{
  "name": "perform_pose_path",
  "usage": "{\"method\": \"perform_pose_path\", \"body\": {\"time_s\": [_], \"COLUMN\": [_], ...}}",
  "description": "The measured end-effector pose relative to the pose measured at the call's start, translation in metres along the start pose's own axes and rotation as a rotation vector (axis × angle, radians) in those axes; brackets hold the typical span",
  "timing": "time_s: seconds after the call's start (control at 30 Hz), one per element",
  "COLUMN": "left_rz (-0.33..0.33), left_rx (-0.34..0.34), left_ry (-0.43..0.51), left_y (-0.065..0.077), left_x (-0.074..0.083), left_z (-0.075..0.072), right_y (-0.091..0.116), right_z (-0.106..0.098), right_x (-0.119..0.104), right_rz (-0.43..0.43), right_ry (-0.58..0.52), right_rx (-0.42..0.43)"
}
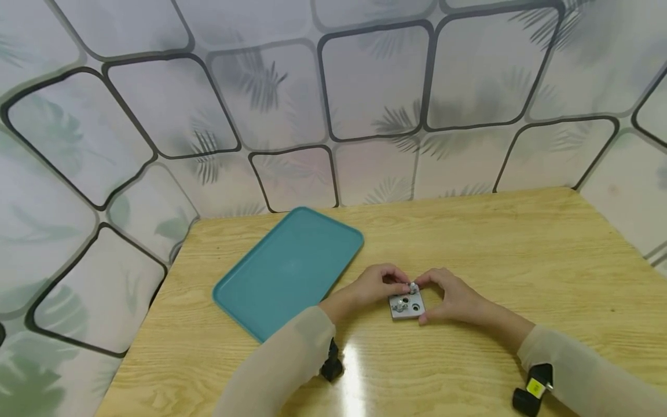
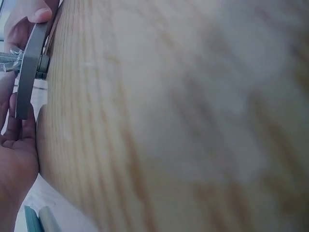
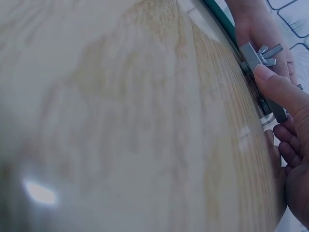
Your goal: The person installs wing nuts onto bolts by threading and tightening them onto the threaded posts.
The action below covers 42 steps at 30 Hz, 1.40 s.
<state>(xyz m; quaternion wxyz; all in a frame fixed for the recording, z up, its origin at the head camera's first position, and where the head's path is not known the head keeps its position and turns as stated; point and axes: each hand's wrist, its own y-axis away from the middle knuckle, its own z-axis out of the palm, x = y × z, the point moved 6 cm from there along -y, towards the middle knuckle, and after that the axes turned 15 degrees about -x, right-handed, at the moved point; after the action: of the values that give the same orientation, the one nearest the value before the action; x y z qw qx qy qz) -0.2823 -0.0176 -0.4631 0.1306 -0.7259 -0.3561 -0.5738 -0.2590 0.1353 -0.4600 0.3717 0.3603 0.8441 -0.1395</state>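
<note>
A small grey metal plate (image 1: 409, 311) is held between both hands, a little above the wooden table. Two bolts with wing nuts stand up from it, the near wing nut (image 1: 400, 305) at left and the far wing nut (image 1: 413, 286) at the back edge. Beside them are open holes. My left hand (image 1: 376, 285) grips the plate's far left part, thumb tip right at the far wing nut. From the right, my right hand (image 1: 455, 298) holds the plate, thumb at its near corner, fingers at the back. A bolt head (image 2: 43, 65) shows under the plate in the left wrist view.
A blue-green tray (image 1: 289, 269) lies slanted on the wooden table (image 1: 500, 249), left of the hands. Patterned cloth (image 1: 375, 87) stands along the table's back and sides. Each wrist wears a small black camera (image 1: 332, 364).
</note>
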Motion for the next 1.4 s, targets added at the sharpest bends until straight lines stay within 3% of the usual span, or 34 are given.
{"method": "perform_pose_path", "body": {"time_s": [0.27, 0.67, 1.07, 1.4], "left_rz": [-0.023, 0.022, -0.043, -0.010], "left_rx": [0.018, -0.070, 0.025, -0.016], "left_ry": [-0.007, -0.014, 0.035, 0.002], "left_y": [0.0010, -0.0007, 0.0004, -0.0014], "left_x": [-0.0008, 0.0015, -0.0072, -0.0037], "left_z": [-0.0028, 0.0020, -0.0027, -0.0001], "right_y": [0.0000, 0.0010, -0.0001, 0.0002], "right_z": [0.0010, 0.0000, 0.0023, 0.0008], "right_x": [0.0014, 0.0011, 0.0037, 0.0027], "right_rz": [0.027, 0.025, 0.015, 0.015], "right_ry": [-0.007, 0.000, 0.007, 0.019], "right_rx": [-0.008, -0.007, -0.002, 0.003]}}
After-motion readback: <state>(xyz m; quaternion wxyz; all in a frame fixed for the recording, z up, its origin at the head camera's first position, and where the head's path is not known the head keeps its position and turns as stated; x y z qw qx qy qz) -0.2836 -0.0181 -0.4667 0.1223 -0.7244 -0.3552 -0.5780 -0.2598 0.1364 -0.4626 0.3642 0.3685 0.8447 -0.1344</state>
